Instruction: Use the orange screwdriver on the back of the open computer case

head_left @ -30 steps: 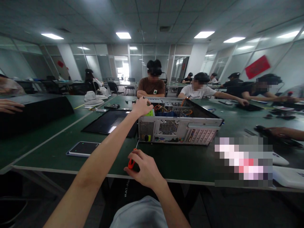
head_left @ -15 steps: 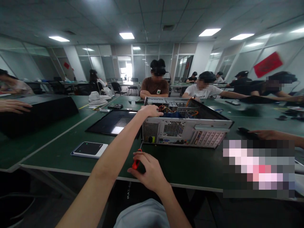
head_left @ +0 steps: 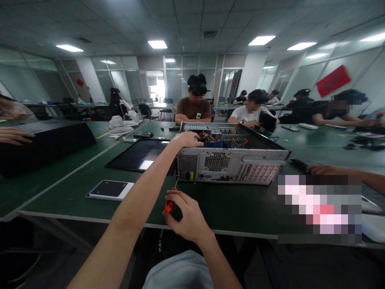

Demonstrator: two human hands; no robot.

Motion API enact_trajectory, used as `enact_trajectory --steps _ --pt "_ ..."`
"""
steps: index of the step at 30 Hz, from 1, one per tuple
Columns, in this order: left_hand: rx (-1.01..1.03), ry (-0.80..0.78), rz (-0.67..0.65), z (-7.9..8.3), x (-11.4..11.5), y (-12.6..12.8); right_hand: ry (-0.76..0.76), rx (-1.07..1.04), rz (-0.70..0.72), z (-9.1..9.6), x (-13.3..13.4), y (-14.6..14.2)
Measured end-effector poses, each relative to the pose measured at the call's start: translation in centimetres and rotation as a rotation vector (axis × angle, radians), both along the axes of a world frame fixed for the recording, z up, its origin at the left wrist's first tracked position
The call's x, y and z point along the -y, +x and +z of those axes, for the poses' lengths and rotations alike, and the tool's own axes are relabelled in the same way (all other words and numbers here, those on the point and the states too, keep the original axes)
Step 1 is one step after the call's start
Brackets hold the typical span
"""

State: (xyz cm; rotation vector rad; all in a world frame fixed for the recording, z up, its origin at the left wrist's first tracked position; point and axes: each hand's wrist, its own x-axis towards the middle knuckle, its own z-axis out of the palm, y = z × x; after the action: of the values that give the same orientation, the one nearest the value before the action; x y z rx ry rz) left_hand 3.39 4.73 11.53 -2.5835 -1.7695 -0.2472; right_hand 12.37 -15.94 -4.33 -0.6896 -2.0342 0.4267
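Right hand point(head_left: 188, 216), bottom centre of the frame, has thumb and fingers clamped round the screwdriver point(head_left: 169, 206): stubby rounded orange-red and black handle, thin straight metal shaft angled up to the lower left corner of the PC case point(head_left: 231, 162); can't tell if the tip is seated. Case sits mid-frame on its side, open top, boxy bare grey sheet metal; rear face has fine mesh at left, square fan grille in the middle, ribbed slot covers at right, tangled coloured wires point(head_left: 240, 142) inside. Left hand point(head_left: 189, 139) lies over the case's upper left edge, fingers close together, can't tell if they grip anything. Left of centre, flat glossy black panel point(head_left: 132, 154) with a perforated patch; below it a slim white slab with black top point(head_left: 110, 189), rounded corners, all on the smooth dark green table point(head_left: 228, 208)
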Motion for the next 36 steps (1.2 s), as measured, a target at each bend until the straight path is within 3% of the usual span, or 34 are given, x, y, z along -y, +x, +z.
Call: enact_trajectory --steps 8,19,28,36 --pt "0.003 -0.004 0.005 -0.12 -0.39 -0.04 0.010 0.210 -0.062 -0.12 -0.22 0.00" --pt "-0.007 -0.003 0.007 -0.08 -0.26 0.02 -0.069 0.177 -0.032 0.07 0.02 -0.10" --pt "-0.006 -0.012 0.016 -0.04 -0.12 0.07 -0.009 0.216 -0.062 0.07 0.00 0.04" --pt "0.000 -0.012 0.016 -0.06 -0.14 0.08 -0.103 0.178 -0.031 0.44 0.30 0.01"
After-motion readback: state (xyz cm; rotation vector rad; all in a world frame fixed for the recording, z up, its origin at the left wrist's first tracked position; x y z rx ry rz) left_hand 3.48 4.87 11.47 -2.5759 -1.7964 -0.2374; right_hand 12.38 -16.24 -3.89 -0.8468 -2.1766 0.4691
